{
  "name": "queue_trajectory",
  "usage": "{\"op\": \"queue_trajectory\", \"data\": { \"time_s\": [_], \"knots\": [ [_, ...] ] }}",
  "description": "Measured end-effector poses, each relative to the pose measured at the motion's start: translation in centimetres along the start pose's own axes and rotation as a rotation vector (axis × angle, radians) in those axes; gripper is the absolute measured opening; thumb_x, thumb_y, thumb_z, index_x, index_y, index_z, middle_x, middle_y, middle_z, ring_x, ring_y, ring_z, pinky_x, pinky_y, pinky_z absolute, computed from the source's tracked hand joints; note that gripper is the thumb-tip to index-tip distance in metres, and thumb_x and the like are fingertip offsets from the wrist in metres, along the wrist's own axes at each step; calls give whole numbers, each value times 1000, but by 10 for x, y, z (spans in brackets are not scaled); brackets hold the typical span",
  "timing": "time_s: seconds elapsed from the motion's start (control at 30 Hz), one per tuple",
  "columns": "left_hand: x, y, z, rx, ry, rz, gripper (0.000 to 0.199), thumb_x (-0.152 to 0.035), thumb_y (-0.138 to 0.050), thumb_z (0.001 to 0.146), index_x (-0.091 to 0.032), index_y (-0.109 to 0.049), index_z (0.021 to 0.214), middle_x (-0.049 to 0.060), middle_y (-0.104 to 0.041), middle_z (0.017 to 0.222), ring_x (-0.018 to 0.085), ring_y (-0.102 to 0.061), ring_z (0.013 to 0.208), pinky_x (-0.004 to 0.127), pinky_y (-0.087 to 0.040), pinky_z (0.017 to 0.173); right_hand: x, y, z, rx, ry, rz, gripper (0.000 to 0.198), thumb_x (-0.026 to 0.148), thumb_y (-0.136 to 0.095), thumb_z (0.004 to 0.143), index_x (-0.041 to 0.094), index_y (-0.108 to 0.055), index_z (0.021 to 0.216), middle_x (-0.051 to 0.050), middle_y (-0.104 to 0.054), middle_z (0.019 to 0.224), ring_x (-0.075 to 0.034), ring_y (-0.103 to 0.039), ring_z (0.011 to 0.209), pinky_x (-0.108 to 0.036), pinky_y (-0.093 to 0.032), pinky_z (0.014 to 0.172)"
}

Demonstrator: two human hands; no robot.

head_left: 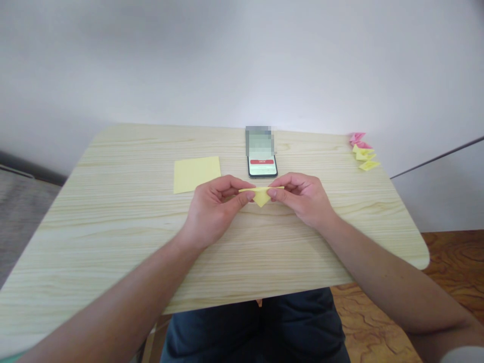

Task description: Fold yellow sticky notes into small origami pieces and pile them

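Note:
A small piece of folded yellow paper (261,195) is held over the table in front of me, its long straight edge on top and a point hanging down. My left hand (217,206) pinches its left end between thumb and fingers. At the other end, my right hand (302,197) grips it the same way, thumb on the near face. The fingertips behind the paper are partly hidden. Just left of my left hand lies a flat yellow paper sheet (196,174), one corner of it covered by the hand.
Beyond my hands a phone (262,164) lies with its screen lit. Pink folded paper (357,139) and yellow folded paper pieces (365,154) sit by the right back edge of the wood-grain table (113,212). A white wall (189,65) rises behind the table.

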State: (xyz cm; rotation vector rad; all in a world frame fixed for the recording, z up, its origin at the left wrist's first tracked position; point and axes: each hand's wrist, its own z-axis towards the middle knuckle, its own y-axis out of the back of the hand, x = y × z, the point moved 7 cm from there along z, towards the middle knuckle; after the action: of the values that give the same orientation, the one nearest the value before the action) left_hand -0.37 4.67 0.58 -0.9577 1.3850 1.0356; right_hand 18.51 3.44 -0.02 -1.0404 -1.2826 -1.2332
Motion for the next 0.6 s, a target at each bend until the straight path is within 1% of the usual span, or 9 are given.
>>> {"op": "queue_trajectory", "data": {
  "time_s": [0.13, 0.33, 0.5, 0.6],
  "knots": [
    [-1, 2, 1, -19, 11, 11, 27, -41, -84, 77, -18, -77, 88, 7, -80, 89, 22, -73, 80, 33, -60, 73, 3, 1, -2, -24, 37, -72, 21, 41, -80, 83, 22, -77, 91, -2, -76, 80, -15, -66, 68, -27, -51, 61],
    [2, 5, 3, -40, 26, 32, 21, -38, -83, 78, -19, -79, 86, 6, -79, 83, 20, -71, 78, 31, -57, 71, 4, 3, -4, -56, 81, -123, 23, 44, -79, 84, 21, -76, 90, -2, -76, 81, -16, -67, 73, -29, -52, 66],
    [3, 5, 3, -51, 7, -3, 20, -36, -83, 77, -18, -78, 83, 5, -77, 83, 18, -68, 75, 29, -53, 69, 4, -2, -4, -24, 96, -126, 22, 43, -77, 87, 22, -76, 93, -2, -75, 82, -16, -66, 73, -29, -52, 65],
    [1, 1, 2, -26, -12, 8, 20, -36, -82, 78, -17, -77, 85, 5, -76, 81, 17, -66, 73, 28, -50, 66, 8, -7, -5, -4, 118, -166, 20, 41, -77, 86, 23, -77, 94, -2, -76, 87, -17, -68, 78, -30, -54, 70]
  ]
}}
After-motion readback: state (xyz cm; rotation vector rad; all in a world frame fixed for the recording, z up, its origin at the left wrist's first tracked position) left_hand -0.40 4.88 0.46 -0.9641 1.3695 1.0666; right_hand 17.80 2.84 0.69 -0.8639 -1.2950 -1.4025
